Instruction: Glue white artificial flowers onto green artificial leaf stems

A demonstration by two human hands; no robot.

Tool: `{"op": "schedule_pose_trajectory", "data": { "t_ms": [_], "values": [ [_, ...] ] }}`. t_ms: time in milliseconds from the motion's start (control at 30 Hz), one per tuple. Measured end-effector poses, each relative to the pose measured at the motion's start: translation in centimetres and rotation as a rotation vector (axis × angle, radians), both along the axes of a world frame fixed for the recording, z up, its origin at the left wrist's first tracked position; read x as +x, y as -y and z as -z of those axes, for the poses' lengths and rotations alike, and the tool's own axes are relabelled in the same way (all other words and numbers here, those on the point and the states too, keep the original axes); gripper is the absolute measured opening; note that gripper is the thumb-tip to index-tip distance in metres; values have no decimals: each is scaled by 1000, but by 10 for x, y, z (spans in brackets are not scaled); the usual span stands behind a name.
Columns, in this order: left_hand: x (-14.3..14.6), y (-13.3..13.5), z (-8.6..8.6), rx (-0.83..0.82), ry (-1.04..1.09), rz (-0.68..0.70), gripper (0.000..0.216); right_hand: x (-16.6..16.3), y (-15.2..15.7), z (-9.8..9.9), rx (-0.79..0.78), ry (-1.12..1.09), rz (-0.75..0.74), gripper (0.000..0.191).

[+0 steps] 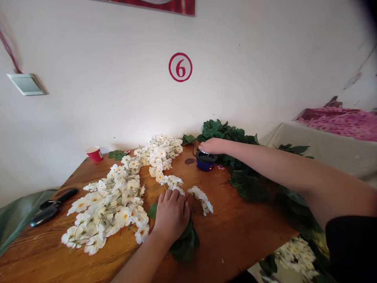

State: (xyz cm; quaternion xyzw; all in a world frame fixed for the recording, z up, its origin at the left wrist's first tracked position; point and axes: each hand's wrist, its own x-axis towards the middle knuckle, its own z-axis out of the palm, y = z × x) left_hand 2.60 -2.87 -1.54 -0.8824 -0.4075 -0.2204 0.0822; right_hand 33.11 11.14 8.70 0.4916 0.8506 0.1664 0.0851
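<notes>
My left hand [172,214] is closed around the stem of an artificial flower spray. White blossoms [202,199] stick out past its fingers, and dark green leaves [185,243] hang below the palm. Farther off, my right hand [212,146] is over a small blue heated pot [205,162] with a dark rim and a red light. Its fingers are pinched together, and a bit of white, apparently a flower, shows beneath them at the pot's rim. What lies inside the pot is mostly hidden.
Loose white artificial flowers [118,204] cover the left of the wooden table [226,243]. Green leaves [224,131] are heaped behind and right of the pot. A red paper cup [94,155] and a black-handled tool [50,210] lie left. Pink petals [347,122] fill a container at right.
</notes>
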Motion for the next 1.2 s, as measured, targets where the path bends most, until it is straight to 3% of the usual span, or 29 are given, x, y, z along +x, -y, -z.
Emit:
{"op": "schedule_pose_trajectory", "data": {
  "t_ms": [200, 267, 333, 400, 567, 700, 867, 1033, 1200],
  "values": [
    [-2, -1, 0, 8, 41, -5, 23, -33, 31, -18, 75, -255, 6, 15],
    [-3, -1, -1, 9, 64, -19, 27, -54, 52, -11, 106, -382, -2, 24],
    [-4, 0, -3, 3, 83, -28, 32, -76, 76, 4, 81, -774, 12, 29],
    [-4, 0, -5, -7, 98, -30, 34, -98, 98, 22, 33, -952, -14, 30],
    [-7, -2, -7, -7, 97, -33, 33, -132, 127, 51, -19, -835, -168, 13],
    [-8, -6, -5, 10, 93, -45, 26, -141, 128, 59, 25, -960, -127, 16],
    [-10, -9, -4, -21, 154, -95, 28, -143, 128, 74, 61, -1286, -42, 31],
    [-11, -11, -3, -43, 177, -113, 27, -141, 137, 82, -45, -1311, 7, 77],
    [-10, -11, -1, 8, 197, -109, 26, -146, 134, 87, -113, -1381, 23, 74]
  ]
}}
